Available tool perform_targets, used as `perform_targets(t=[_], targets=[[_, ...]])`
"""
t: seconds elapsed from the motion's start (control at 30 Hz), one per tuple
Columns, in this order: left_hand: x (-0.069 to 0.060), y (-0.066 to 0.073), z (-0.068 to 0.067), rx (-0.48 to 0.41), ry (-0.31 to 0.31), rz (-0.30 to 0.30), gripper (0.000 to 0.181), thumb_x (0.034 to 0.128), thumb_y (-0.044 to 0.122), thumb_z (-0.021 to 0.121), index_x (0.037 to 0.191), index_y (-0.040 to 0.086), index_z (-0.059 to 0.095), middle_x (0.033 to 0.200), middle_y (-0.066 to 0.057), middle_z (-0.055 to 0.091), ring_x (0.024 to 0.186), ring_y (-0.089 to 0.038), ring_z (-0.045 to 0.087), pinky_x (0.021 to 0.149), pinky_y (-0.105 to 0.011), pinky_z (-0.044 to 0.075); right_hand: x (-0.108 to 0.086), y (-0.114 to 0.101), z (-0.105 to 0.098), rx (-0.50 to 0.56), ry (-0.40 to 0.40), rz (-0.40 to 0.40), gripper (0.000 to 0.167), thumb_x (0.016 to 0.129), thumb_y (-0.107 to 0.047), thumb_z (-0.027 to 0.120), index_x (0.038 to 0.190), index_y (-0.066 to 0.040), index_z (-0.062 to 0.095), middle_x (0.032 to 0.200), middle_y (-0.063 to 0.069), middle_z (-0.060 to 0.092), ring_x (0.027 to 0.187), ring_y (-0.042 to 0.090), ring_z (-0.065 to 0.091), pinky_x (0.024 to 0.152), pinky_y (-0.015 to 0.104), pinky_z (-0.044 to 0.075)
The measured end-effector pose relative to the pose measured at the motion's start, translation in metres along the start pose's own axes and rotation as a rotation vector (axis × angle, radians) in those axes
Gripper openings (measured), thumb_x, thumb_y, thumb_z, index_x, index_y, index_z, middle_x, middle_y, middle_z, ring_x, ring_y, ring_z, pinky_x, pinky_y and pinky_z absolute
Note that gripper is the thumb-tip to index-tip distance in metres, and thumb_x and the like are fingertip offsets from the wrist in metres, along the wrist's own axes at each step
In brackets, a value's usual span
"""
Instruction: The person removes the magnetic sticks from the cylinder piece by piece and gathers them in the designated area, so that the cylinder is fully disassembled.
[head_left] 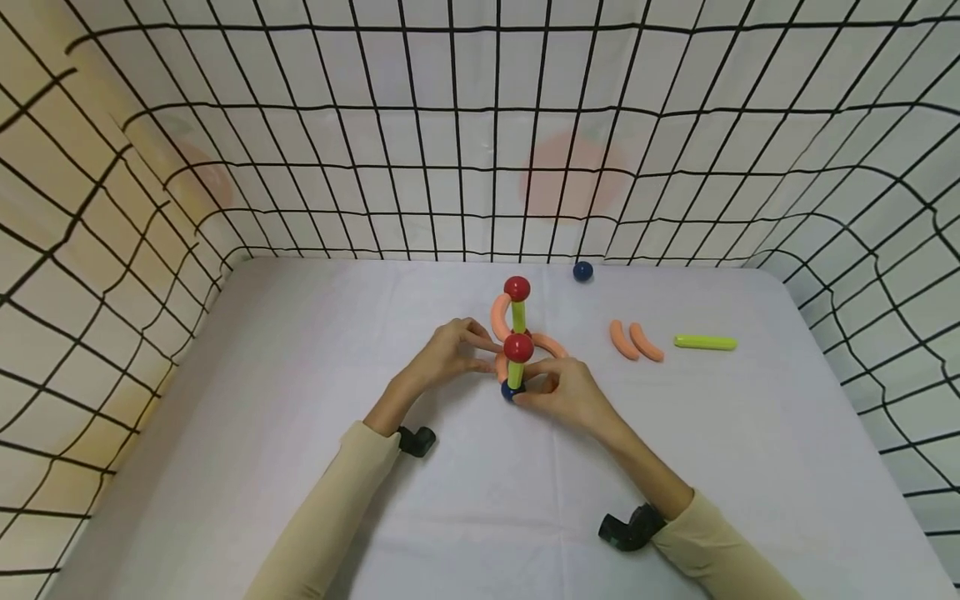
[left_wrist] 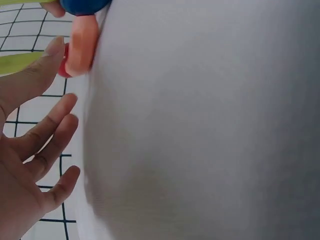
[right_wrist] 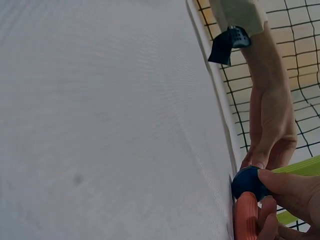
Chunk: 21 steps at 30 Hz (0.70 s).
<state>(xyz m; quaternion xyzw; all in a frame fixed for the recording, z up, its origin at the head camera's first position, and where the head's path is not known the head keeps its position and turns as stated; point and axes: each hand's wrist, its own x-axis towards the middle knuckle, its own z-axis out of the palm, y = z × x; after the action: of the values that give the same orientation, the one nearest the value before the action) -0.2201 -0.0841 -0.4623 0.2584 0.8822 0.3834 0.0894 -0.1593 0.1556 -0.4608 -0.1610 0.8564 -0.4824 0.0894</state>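
Note:
A small standing build of balls and rods occupies the middle of the table. Its front green rod [head_left: 515, 374] rises from a blue ball [head_left: 511, 390] to a red ball [head_left: 518, 348]. My right hand [head_left: 567, 392] pinches the blue ball between thumb and fingers. Behind it, another green rod [head_left: 518, 317] carries a second red ball [head_left: 517, 289], with curved orange rods [head_left: 499, 317] beside it. My left hand [head_left: 447, 354] holds the low curved orange rod [left_wrist: 82, 45] by its end near a lower red ball [left_wrist: 63, 67]; its index fingertip is partly hidden, and its other fingers spread loosely.
To the right lie two curved orange rods [head_left: 635, 341] and a loose green rod [head_left: 705, 342]. A loose blue ball [head_left: 582, 271] sits at the back edge. Black netting [head_left: 495, 108] surrounds the white table [head_left: 300, 317] at the back and sides.

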Motion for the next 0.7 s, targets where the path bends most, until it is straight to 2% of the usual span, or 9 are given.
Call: perform_targets(t=[0.07,0.2,0.4,0.57,0.7], targets=[[0.002,-0.001,0.001,0.018,-0.009,-0.007,0.031,0.0823,0.015,0.088,0.113,0.015,0.081,0.114,-0.009,0.071,0.11,-0.023,0.058,0.097,-0.04,0.042,-0.001,-0.001,0.002,0.0,0.006,0.015,0.026,0.08,-0.009,0.089,0.104,-0.003,0.081,0.135,0.018,0.067,0.053,0.01,0.063,0.051,0.02,0.045],[0.006,-0.003,0.001,0.046,-0.011,-0.017,0.029,0.0802,0.019,0.09,0.108,0.018,0.083,0.109,-0.005,0.072,0.106,-0.02,0.056,0.09,-0.037,0.033,-0.001,-0.003,0.005,-0.031,0.024,0.042,0.028,0.078,-0.013,0.091,0.103,-0.004,0.081,0.135,0.017,0.067,0.05,0.011,0.061,0.048,0.021,0.043],[0.01,-0.002,0.0,0.07,-0.024,-0.015,0.028,0.0789,0.021,0.09,0.106,0.02,0.083,0.103,-0.002,0.073,0.102,-0.018,0.058,0.086,-0.034,0.03,0.0,-0.005,0.006,-0.086,0.055,0.039,0.029,0.077,-0.016,0.092,0.101,-0.005,0.081,0.12,0.013,0.075,0.051,0.01,0.059,0.049,0.022,0.043],[0.012,-0.002,0.0,0.08,-0.043,-0.011,0.026,0.0793,0.02,0.09,0.104,0.021,0.084,0.1,0.0,0.075,0.103,-0.018,0.059,0.086,-0.033,0.03,0.001,-0.006,0.004,-0.114,0.034,0.025,0.027,0.079,-0.018,0.091,0.101,-0.005,0.081,0.102,0.011,0.08,0.054,0.008,0.064,0.052,0.022,0.046],[0.012,0.001,0.003,0.068,-0.057,-0.008,0.026,0.0783,0.022,0.091,0.104,0.022,0.084,0.098,0.001,0.075,0.101,-0.017,0.059,0.085,-0.033,0.03,-0.001,-0.005,-0.003,-0.128,0.013,0.001,0.025,0.08,-0.017,0.09,0.1,-0.007,0.08,0.094,0.008,0.08,0.055,0.007,0.063,0.054,0.023,0.047]])
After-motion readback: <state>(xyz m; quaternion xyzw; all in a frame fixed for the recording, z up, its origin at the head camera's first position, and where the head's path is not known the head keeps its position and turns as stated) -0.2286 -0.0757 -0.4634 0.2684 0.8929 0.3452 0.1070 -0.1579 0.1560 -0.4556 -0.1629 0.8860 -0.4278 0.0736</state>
